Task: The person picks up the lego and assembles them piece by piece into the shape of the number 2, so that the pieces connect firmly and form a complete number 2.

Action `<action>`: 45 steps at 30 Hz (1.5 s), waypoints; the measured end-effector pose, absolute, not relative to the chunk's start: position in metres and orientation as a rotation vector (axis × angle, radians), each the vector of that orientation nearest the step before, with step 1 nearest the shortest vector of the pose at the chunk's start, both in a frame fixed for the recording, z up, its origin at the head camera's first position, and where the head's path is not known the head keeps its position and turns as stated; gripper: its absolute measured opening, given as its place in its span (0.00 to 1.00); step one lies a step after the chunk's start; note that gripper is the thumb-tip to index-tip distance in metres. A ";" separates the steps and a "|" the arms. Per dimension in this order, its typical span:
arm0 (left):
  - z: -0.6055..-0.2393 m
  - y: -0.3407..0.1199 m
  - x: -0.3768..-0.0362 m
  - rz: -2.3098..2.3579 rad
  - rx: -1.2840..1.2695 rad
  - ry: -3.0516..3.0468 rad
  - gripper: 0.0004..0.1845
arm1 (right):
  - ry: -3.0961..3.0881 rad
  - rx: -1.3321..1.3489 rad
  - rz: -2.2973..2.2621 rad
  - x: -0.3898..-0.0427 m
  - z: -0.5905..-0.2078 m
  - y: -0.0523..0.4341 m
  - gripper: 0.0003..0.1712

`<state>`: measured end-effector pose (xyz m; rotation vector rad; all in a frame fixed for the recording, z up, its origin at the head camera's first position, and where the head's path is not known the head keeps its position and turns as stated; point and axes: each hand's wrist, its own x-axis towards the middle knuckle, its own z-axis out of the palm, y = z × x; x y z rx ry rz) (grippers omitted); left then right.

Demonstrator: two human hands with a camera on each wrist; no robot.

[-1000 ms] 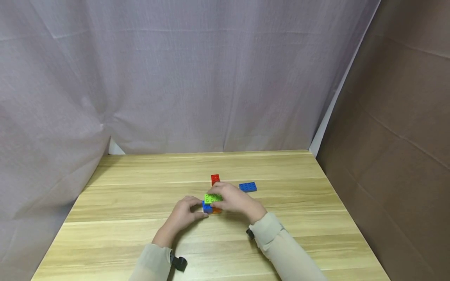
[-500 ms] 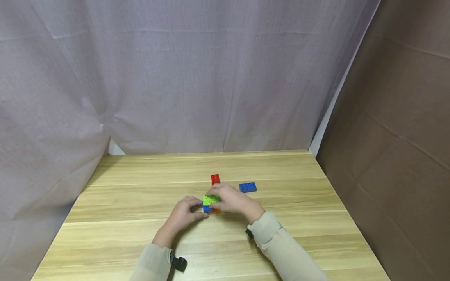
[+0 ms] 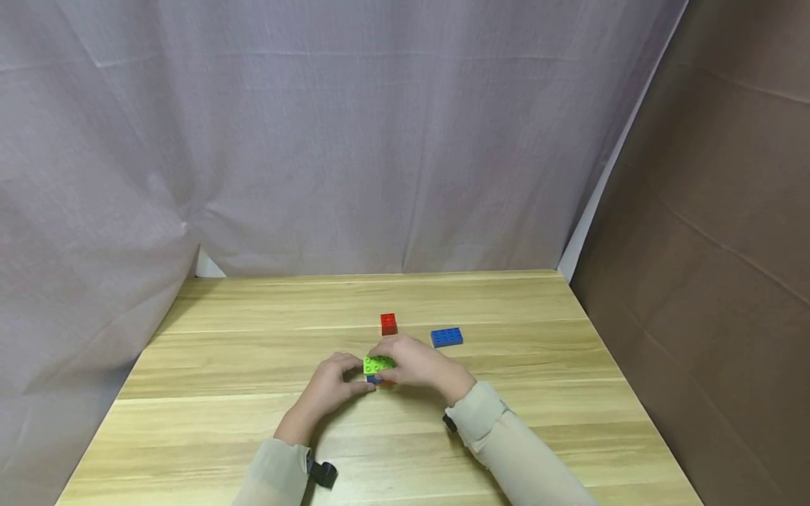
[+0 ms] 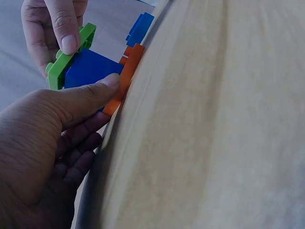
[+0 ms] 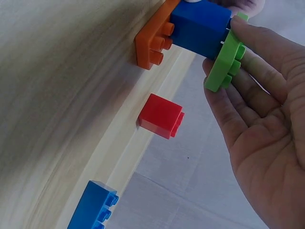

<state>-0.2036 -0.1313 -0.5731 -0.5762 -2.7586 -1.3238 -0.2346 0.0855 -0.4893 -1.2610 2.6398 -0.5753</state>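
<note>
A thin lime-green toy building brick (image 3: 375, 365) is pinched by my right hand (image 3: 418, 362) between thumb and fingers. It lies studs outward against the top of a tall blue brick (image 4: 93, 69), with a narrow gap showing at one side in the right wrist view. Under the blue brick is a flat orange brick (image 5: 149, 42), whose studs stick out past it. My left hand (image 3: 332, 383) holds this blue and orange stack low down, thumb (image 4: 110, 81) on the near side where the two bricks meet. Its other fingertips are hidden behind the stack.
A red brick (image 3: 388, 325) stands on the wooden table (image 3: 253, 337) just beyond the right hand. To its right lies a flat blue brick (image 3: 446, 337). A grey curtain (image 3: 304, 140) hangs behind the table, and a brown one (image 3: 709, 232) on the right.
My right hand has lowered the green brick toward me and slightly left, onto the blue brick's top. More of the red brick shows. The left hand has stayed in place.
</note>
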 end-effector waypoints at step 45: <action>-0.568 -0.141 -0.198 -1.572 -0.557 -2.635 0.19 | 2.653 -1.277 -0.551 -0.233 -0.485 0.085 0.15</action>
